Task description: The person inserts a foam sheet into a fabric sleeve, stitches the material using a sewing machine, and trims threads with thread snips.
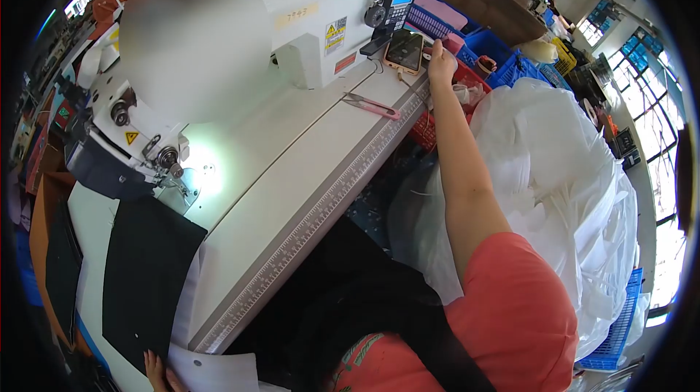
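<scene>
Head view: fingers of the left hand (162,376) laid over the lower end of the black cloth (149,275), beside a white sheet (227,372); cannot tell whether pinched or only pressed. Spread along the left of the table (270,202), up to the sewing machine (313,56). With the right hand (440,65) outstretched at the table's far corner, near a phone (405,51); cannot tell whether closed on anything. Further out: pink-handled snips (373,106), a ruler strip (321,215) along the edge, a white plastic bag (554,173).
</scene>
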`<state>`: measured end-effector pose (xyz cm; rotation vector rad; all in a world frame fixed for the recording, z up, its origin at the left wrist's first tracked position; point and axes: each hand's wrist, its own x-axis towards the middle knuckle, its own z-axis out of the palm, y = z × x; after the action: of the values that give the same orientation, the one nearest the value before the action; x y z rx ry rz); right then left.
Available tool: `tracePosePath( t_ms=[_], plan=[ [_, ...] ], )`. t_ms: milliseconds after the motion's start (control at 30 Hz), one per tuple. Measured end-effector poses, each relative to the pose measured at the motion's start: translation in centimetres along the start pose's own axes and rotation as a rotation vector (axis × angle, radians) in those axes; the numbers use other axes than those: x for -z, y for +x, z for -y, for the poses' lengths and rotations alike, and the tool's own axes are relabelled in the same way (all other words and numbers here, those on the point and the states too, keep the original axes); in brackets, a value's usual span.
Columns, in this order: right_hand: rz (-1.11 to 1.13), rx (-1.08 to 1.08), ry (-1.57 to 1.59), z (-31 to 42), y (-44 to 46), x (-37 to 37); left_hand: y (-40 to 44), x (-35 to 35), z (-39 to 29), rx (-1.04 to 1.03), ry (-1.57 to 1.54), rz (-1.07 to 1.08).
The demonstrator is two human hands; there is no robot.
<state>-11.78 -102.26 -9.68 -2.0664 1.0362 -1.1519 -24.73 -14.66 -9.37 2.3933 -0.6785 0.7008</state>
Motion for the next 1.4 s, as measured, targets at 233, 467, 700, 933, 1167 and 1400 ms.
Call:
tracePosePath(
  t_ms=[233, 467, 700, 933, 1167, 1400],
  plan=[
    [0.038, -0.093, -0.178, -1.1, 1.8, -1.6, 0.5, 0.0, -1.0, 0.038, -0.034, -0.01],
    [0.098, -0.12, -0.22, -0.5, 1.6, -0.9, -0.4, -0.6, 0.3, 0.01, -0.035, -0.065],
    [0.101, -0.169, -0.204, 0.3, 1.1, -0.6, 0.9, -0.1, -0.8, 0.019, 0.038, 0.0],
    [0.117, -0.178, -0.167, -0.2, 1.5, -1.1, 1.0, -0.2, -0.8, -0.002, 0.033, 0.012],
    [0.177, -0.207, -0.105, -0.9, 2.3, -1.2, 1.0, -0.3, -1.2, 0.019, 0.037, -0.007],
    [0.17, -0.222, -0.121, -1.3, 2.3, -1.2, 1.2, -0.6, -1.8, 0.035, 0.016, -0.012]
  ],
)
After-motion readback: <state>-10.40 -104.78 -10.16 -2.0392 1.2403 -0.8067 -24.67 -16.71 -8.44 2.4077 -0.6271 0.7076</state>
